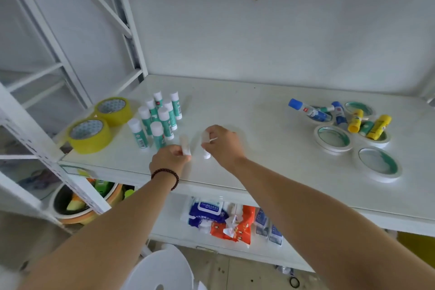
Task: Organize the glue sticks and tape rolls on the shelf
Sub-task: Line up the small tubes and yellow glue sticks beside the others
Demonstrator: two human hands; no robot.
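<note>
I am partway through gathering the glue sticks: my left hand (170, 158) pinches 1 white-capped glue stick (185, 147) between thumb and curled fingers, and my right hand (222, 142) has its fingers curled round a second stick (206, 146), both blurred, both just in front of the standing cluster of teal-and-white glue sticks (156, 120) on the white shelf (247, 110). I count about 8 upright in that cluster; the 2 yellow tape rolls (100, 123) sit just left of it. I judge the next move is to stand these 2 upright against the cluster's near edge without knocking its neighbours over, then fetch more. Well to the right of the cluster lie the unsorted pile of blue and yellow glue bottles and sticks (341, 117) and 5 or so white double-sided tape rolls (334, 139). The labels on the sticks are too small to read. Below the cluster, on the lower shelf, a blue wipes pack (207, 213) shows "80"; the rest I cannot make out.
</note>
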